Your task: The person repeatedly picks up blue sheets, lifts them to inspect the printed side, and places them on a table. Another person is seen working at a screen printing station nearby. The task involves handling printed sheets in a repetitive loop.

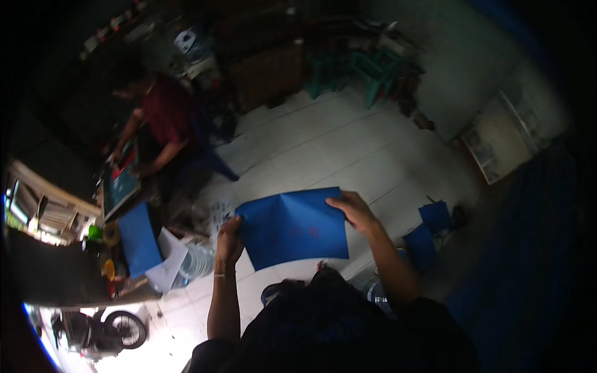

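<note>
A blue sheet, thin and slightly bowed, with faint red marks across its lower middle, is stretched between my two hands in front of my body. My left hand pinches its left edge near the upper corner, thumb on top. At the upper right corner, my right hand grips the sheet, the thumb lying over its face. The fingers of both hands are partly hidden beneath it.
Left: blue sheets, white paper, a clear water jug. Beyond, a person in a maroon shirt works over a framed board. Right: more blue sheets. Far back: green stools. Lower left: a motorcycle.
</note>
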Available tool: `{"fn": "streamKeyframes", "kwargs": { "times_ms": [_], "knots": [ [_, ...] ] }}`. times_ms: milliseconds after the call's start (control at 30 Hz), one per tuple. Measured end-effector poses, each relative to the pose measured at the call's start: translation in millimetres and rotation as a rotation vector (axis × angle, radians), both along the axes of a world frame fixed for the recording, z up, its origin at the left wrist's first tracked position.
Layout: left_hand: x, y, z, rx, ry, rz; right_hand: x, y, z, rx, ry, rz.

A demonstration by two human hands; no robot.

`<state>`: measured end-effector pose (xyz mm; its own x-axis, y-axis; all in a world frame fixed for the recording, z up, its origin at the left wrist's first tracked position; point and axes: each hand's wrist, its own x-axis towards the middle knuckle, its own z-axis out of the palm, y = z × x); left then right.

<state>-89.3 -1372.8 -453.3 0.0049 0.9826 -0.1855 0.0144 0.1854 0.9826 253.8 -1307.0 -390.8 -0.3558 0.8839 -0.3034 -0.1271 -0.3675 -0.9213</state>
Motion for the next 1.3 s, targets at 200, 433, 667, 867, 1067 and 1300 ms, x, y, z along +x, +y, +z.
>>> {"fn": "streamKeyframes", "kwargs": {
  "times_ms": [200,433,667,867,1067,1300],
  "knots": [
    [86,54,21,0.106,-0.250,0.032,73,-30,15,0.126,-0.032,-0.270],
    [242,79,56,0.156,-0.774,-0.506,204,-92,114,0.391,-0.352,-0.477],
    [334,93,90,0.000,-0.812,-0.775,243,-124,249,0.543,-0.828,-0.479],
    [385,85,75,-0.092,-0.581,-0.992,301,-126,367,0.595,-1.178,-0.255],
    [473,101,61,-0.141,-0.494,-1.096,385,-105,545,1.167,-1.058,-0.734],
    [604,116,77,-0.101,-0.583,-1.110,522,-158,771,1.491,-0.486,-0.856]
  ]
}}
